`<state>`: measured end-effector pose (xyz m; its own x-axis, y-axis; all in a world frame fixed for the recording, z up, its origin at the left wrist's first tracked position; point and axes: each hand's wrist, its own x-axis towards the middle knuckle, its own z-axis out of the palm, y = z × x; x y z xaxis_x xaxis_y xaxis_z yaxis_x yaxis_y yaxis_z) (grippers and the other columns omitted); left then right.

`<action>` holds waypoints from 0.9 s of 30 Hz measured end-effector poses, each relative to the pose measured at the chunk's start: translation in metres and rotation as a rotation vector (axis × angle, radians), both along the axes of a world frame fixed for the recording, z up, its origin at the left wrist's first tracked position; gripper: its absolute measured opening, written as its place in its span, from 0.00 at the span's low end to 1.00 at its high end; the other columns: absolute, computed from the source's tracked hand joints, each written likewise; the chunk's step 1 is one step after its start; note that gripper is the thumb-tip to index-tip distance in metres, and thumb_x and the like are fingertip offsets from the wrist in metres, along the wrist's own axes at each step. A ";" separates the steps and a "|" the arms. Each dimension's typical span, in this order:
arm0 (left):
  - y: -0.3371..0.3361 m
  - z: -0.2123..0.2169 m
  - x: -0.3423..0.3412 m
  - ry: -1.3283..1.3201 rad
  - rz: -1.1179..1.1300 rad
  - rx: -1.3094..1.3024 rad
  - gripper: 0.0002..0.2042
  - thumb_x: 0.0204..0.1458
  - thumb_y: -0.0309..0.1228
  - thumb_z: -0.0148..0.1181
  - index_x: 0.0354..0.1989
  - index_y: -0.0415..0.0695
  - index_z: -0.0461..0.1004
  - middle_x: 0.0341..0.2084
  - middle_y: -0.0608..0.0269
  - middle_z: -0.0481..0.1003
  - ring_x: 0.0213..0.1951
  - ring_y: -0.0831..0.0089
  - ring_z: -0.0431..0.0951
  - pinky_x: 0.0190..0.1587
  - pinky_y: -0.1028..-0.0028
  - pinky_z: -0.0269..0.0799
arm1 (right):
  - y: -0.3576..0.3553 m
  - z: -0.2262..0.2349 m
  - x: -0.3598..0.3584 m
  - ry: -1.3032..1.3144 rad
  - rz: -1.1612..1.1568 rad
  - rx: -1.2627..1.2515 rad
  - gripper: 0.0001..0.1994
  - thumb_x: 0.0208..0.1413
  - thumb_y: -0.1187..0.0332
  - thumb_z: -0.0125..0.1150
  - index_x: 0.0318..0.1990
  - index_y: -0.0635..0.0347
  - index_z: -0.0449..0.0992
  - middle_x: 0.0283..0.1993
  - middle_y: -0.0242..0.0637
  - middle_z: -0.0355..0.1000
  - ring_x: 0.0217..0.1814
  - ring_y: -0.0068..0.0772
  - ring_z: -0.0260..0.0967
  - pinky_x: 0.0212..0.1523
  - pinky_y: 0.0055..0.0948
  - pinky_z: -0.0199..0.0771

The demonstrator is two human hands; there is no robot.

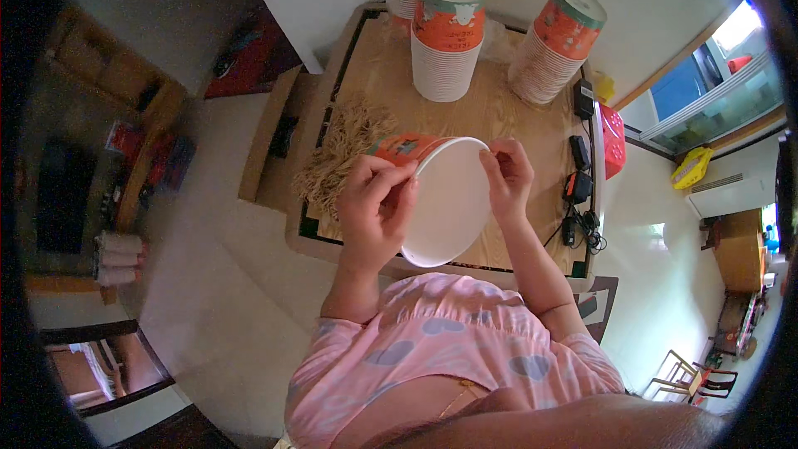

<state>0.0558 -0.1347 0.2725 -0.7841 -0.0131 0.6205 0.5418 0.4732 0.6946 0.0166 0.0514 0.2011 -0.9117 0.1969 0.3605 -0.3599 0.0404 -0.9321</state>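
White paper cup [445,199] sits tilted between both hands, left fingers [391,191] and right fingers [499,168] pinched on its rim.

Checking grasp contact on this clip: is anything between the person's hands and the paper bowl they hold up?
Nothing visible. The left hand and right hand both pinch the rim of the paper bowl directly, above the wooden table; the straw-like pile lies beside it.
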 end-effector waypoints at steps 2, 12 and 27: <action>-0.002 0.002 0.000 0.010 0.007 -0.010 0.07 0.44 0.23 0.57 0.32 0.40 0.74 0.24 0.62 0.66 0.24 0.75 0.68 0.23 0.79 0.63 | -0.004 0.003 0.000 0.049 -0.029 -0.013 0.04 0.49 0.76 0.56 0.28 0.59 0.66 0.22 0.24 0.59 0.24 0.15 0.54 0.25 0.15 0.56; -0.030 -0.009 -0.012 -0.124 -0.007 0.140 0.06 0.49 0.23 0.52 0.34 0.38 0.73 0.24 0.66 0.67 0.24 0.82 0.65 0.26 0.83 0.60 | -0.015 0.017 0.001 -0.093 0.066 -0.083 0.05 0.48 0.75 0.58 0.27 0.59 0.67 0.22 0.22 0.59 0.24 0.13 0.54 0.26 0.15 0.57; -0.040 -0.023 -0.027 -0.765 -0.141 0.482 0.08 0.51 0.27 0.50 0.31 0.37 0.75 0.25 0.66 0.72 0.29 0.81 0.72 0.31 0.81 0.66 | -0.007 0.020 0.012 -0.417 0.311 0.135 0.04 0.48 0.72 0.59 0.27 0.62 0.71 0.22 0.26 0.68 0.23 0.14 0.62 0.24 0.17 0.64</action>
